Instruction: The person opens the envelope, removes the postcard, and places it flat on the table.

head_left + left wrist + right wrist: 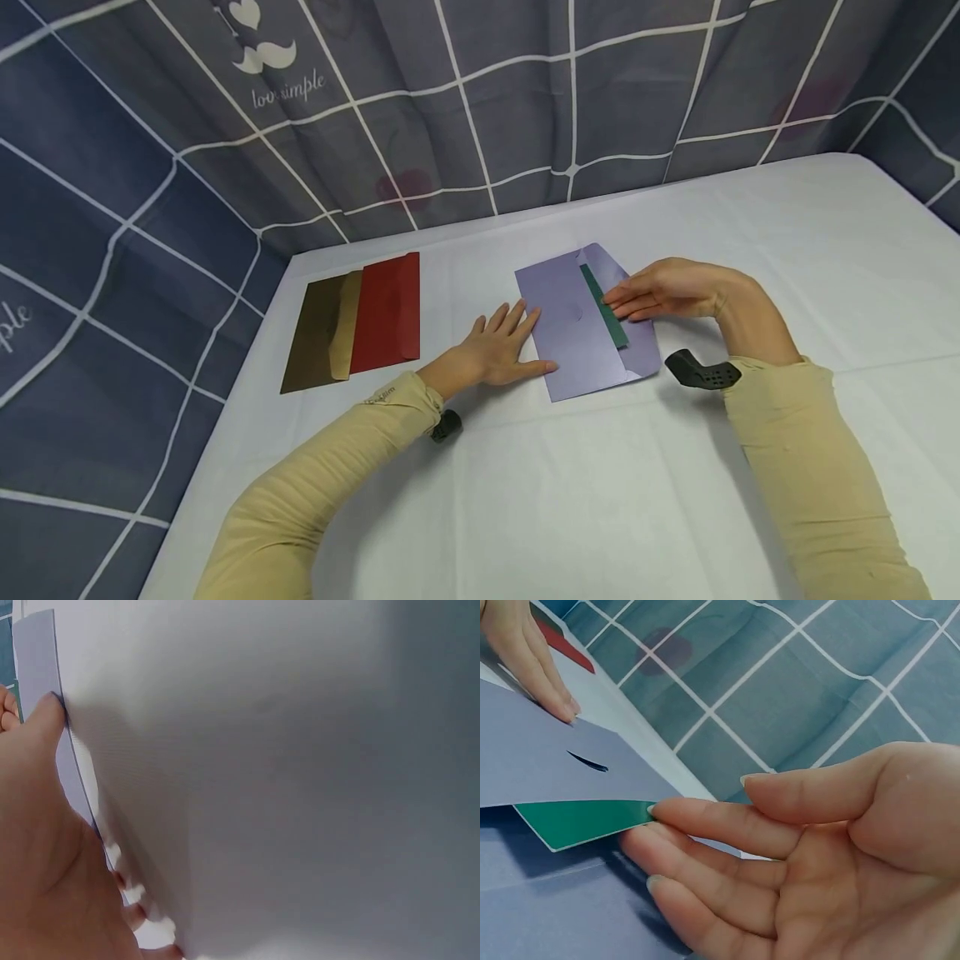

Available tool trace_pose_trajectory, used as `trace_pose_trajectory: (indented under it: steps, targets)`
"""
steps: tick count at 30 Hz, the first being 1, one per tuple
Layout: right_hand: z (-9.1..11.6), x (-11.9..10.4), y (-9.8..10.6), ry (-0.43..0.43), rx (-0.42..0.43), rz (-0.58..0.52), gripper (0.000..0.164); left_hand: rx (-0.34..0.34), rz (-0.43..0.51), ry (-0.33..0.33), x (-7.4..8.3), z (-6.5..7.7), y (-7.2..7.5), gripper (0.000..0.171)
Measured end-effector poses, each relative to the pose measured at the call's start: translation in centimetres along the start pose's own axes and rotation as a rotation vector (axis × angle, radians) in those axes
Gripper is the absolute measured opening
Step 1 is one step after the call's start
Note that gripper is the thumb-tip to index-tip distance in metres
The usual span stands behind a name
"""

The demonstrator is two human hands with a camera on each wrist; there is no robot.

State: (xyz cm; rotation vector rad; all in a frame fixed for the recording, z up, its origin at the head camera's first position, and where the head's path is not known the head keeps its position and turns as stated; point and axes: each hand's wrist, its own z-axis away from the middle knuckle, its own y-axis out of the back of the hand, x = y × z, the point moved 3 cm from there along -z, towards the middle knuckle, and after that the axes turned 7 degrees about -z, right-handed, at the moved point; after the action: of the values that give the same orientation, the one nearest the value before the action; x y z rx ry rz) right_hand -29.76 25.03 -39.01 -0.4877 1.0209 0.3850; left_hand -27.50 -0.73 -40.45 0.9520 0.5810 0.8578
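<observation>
A lilac envelope [573,342] lies on the white table, its flap [641,354] folded out to the right. From its opening sticks a strip of a green card [604,308]; the rest of the card is hidden inside. My left hand [495,350] rests with spread fingers at the envelope's left edge, thumb on its lower left part. Over the flap, my right hand [675,287] touches the card's outer edge with nearly straight fingertips. In the right wrist view the green card [585,821] shows under the envelope's raised upper layer, and the right thumb stands apart from it.
Further left on the white tablecloth [465,500] lie a dark brown envelope [309,337] with a gold strip and a red envelope [388,312] beside it. A dark checked curtain [510,108] hangs behind the table and along its left side.
</observation>
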Motion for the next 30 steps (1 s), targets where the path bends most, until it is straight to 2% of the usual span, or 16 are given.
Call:
trace_pose_trajectory:
  steps: [7, 12, 17, 25, 30]
  targets:
    - [0.0, -0.2, 0.4, -0.037, 0.114, 0.111, 0.041, 0.006, -0.008, -0.005, 0.1, 0.2, 0.3, 0.092]
    - [-0.4, -0.5, -0.1, -0.026, 0.167, 0.228, 0.039, 0.003, -0.015, -0.005, 0.1, 0.1, 0.3, 0.091]
    - [-0.7, -0.7, -1.0, -0.028, 0.179, 0.374, 0.041, -0.008, -0.020, 0.003, 0.0, 0.0, 0.1, 0.091]
    - [-0.7, -0.9, -1.5, -0.029, 0.187, 0.461, 0.047, -0.002, -0.019, -0.006, 0.0, 0.0, 0.2, 0.091]
    - [-0.8, -0.9, -1.9, -0.026, 0.185, 0.501, 0.044, -0.003, -0.023, -0.004, 0.0, 0.0, 0.2, 0.092]
